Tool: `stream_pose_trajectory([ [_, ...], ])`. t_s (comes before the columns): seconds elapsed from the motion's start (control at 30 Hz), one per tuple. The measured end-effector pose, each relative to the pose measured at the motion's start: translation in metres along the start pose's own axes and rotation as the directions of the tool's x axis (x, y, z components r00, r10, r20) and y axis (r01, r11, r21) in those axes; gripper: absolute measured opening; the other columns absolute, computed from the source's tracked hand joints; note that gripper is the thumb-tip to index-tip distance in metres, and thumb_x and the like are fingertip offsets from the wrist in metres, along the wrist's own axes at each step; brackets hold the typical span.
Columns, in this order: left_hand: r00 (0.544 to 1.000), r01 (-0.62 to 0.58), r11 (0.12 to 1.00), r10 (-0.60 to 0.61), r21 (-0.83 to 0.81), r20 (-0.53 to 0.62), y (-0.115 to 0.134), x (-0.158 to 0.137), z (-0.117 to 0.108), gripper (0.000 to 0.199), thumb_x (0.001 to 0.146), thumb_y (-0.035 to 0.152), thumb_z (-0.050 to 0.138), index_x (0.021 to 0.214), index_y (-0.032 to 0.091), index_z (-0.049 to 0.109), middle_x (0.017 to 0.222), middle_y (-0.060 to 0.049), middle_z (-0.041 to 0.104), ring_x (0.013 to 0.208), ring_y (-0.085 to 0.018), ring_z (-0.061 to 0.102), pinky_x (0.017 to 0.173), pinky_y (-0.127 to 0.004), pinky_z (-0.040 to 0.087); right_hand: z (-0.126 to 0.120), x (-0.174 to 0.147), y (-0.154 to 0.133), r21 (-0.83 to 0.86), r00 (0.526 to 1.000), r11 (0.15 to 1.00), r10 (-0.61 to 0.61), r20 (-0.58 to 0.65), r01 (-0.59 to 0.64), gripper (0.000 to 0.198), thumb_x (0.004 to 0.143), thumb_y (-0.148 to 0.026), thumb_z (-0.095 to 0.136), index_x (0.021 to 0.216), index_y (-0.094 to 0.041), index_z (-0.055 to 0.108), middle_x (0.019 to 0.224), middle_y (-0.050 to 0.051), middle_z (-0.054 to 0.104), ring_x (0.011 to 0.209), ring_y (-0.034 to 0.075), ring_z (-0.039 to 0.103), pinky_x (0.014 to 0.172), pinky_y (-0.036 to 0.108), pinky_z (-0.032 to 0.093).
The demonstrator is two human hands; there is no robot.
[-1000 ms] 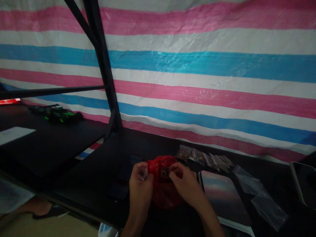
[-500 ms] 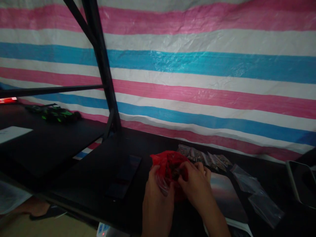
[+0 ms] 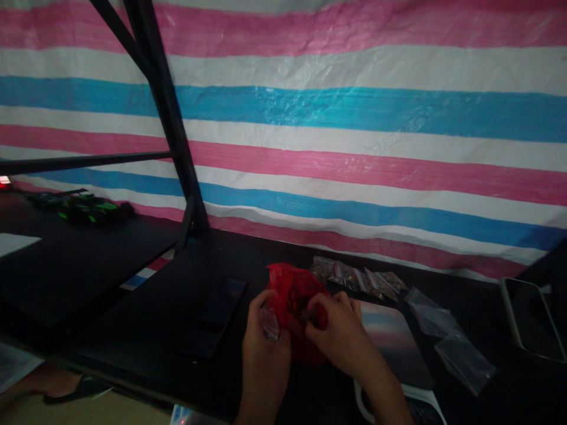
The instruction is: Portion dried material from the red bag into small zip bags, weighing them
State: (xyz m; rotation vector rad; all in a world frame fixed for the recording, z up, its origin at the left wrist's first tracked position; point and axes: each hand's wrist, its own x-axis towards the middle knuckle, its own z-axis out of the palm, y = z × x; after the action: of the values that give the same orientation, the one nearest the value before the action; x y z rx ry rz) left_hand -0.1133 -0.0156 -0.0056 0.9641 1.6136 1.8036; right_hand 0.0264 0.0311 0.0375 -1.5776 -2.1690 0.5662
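A crumpled red plastic bag point(image 3: 283, 280) stands with its mouth open on the black table, dark contents partly visible inside. My left hand point(image 3: 266, 360) is closed on a small clear plastic bag point(image 3: 270, 323) beside the red bag's left rim. At the red bag's mouth, the fingers of my right hand point(image 3: 341, 330) are bent into a pinch. What lies between those fingertips is too dark to make out. Small filled zip bags point(image 3: 345, 274) lie in a row behind my right hand.
Right of my hands sits a flat silver-topped device point(image 3: 394, 336) with a white base. Flat clear bags point(image 3: 460, 354) and a phone-like device point(image 3: 534, 319) lie farther right. A dark flat slab point(image 3: 217, 319) is at left. A black frame post point(image 3: 172, 130) rises before striped sheeting.
My left hand and the clear bag have shifted left, and the clear bag shows more plainly. The right fingers remain at the red bag's mouth. The whole view has shifted slightly.
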Motion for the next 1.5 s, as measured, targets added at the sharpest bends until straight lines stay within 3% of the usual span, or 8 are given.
stream_pose_trajectory([
  [0.27, 0.996, 0.036, 0.999, -0.034, 0.016, -0.082, 0.005, 0.003, -0.004, 0.053, 0.061, 0.027, 0.070, 0.114, 0.020, 0.063, 0.087, -0.002, 0.067, 0.074, -0.021, 0.067, 0.069, -0.035, 0.059, 0.003, 0.004, 0.002, -0.003, 0.997, 0.999, 0.039, -0.073, -0.039, 0.016, 0.086, -0.019, 0.069, 0.100, -0.027, 0.073, 0.101, 0.004, 0.077, 0.109, 0.031, 0.058, 0.098, 0.043, 0.034],
  [0.5, 0.999, 0.043, 0.993, -0.043, -0.108, 0.003, -0.009, 0.011, 0.001, 0.052, 0.063, 0.024, 0.073, 0.113, 0.020, 0.062, 0.089, -0.002, 0.071, 0.077, -0.020, 0.068, 0.070, -0.032, 0.057, 0.018, 0.007, -0.012, -0.008, 0.998, 1.000, 0.007, -0.064, -0.008, 0.011, 0.085, -0.021, 0.070, 0.095, -0.026, 0.072, 0.103, 0.005, 0.079, 0.109, 0.033, 0.057, 0.098, 0.045, 0.033],
  [0.7, 0.991, 0.134, 0.950, -0.135, -0.282, 0.013, 0.000, 0.016, -0.001, 0.050, 0.056, 0.018, 0.068, 0.105, 0.020, 0.062, 0.085, 0.000, 0.072, 0.077, -0.019, 0.070, 0.065, -0.026, 0.055, 0.019, 0.011, -0.008, 0.060, 0.993, 0.993, 0.105, -0.048, -0.102, 0.010, 0.088, -0.029, 0.069, 0.097, -0.027, 0.072, 0.100, 0.005, 0.078, 0.106, 0.032, 0.060, 0.096, 0.043, 0.034],
  [0.93, 0.980, 0.199, 0.938, -0.184, -0.283, 0.079, 0.004, 0.021, -0.006, 0.048, 0.053, 0.016, 0.066, 0.101, 0.021, 0.063, 0.081, 0.002, 0.070, 0.070, -0.015, 0.065, 0.059, -0.022, 0.052, 0.016, 0.009, -0.006, 0.075, 0.989, 0.987, 0.143, -0.025, -0.141, 0.013, 0.089, -0.034, 0.069, 0.098, -0.027, 0.076, 0.098, 0.005, 0.077, 0.106, 0.032, 0.063, 0.097, 0.043, 0.036],
  [1.07, 0.994, 0.101, 0.975, -0.105, -0.199, -0.008, 0.004, 0.026, -0.008, 0.044, 0.058, 0.022, 0.071, 0.102, 0.021, 0.062, 0.073, 0.005, 0.062, 0.063, -0.014, 0.061, 0.057, -0.023, 0.051, 0.011, 0.010, 0.001, 0.155, 0.989, 0.978, 0.146, -0.022, -0.141, 0.015, 0.089, -0.034, 0.066, 0.096, -0.027, 0.077, 0.093, 0.004, 0.077, 0.103, 0.030, 0.066, 0.095, 0.042, 0.039],
  [1.23, 0.955, -0.176, 0.984, 0.181, 0.039, -0.236, 0.009, 0.020, -0.008, 0.047, 0.072, 0.038, 0.081, 0.112, 0.022, 0.063, 0.089, 0.000, 0.065, 0.077, -0.017, 0.065, 0.075, -0.030, 0.056, -0.005, 0.010, 0.012, 0.388, 0.993, 0.915, 0.120, 0.003, -0.112, 0.018, 0.087, -0.034, 0.063, 0.097, -0.025, 0.075, 0.087, 0.002, 0.077, 0.092, 0.025, 0.070, 0.084, 0.036, 0.048],
  [1.4, 0.969, -0.222, 0.968, 0.232, 0.119, -0.079, 0.003, 0.007, -0.003, 0.032, 0.081, 0.043, 0.080, 0.102, 0.024, 0.066, 0.087, -0.003, 0.070, 0.078, -0.020, 0.068, 0.074, -0.033, 0.057, -0.023, 0.002, 0.004, 0.545, 0.998, 0.838, 0.048, -0.041, -0.018, 0.022, 0.090, -0.039, 0.063, 0.101, -0.023, 0.074, 0.094, 0.005, 0.078, 0.095, 0.024, 0.071, 0.084, 0.035, 0.051],
  [1.5, 0.982, -0.188, 0.974, 0.188, 0.125, 0.006, 0.001, 0.005, 0.000, 0.026, 0.081, 0.042, 0.080, 0.098, 0.025, 0.069, 0.085, -0.003, 0.073, 0.076, -0.023, 0.069, 0.071, -0.033, 0.057, -0.028, -0.008, -0.011, 0.512, 0.995, 0.857, -0.014, -0.100, 0.063, 0.020, 0.092, -0.037, 0.062, 0.104, -0.024, 0.073, 0.102, 0.006, 0.077, 0.101, 0.024, 0.069, 0.090, 0.036, 0.051],
])
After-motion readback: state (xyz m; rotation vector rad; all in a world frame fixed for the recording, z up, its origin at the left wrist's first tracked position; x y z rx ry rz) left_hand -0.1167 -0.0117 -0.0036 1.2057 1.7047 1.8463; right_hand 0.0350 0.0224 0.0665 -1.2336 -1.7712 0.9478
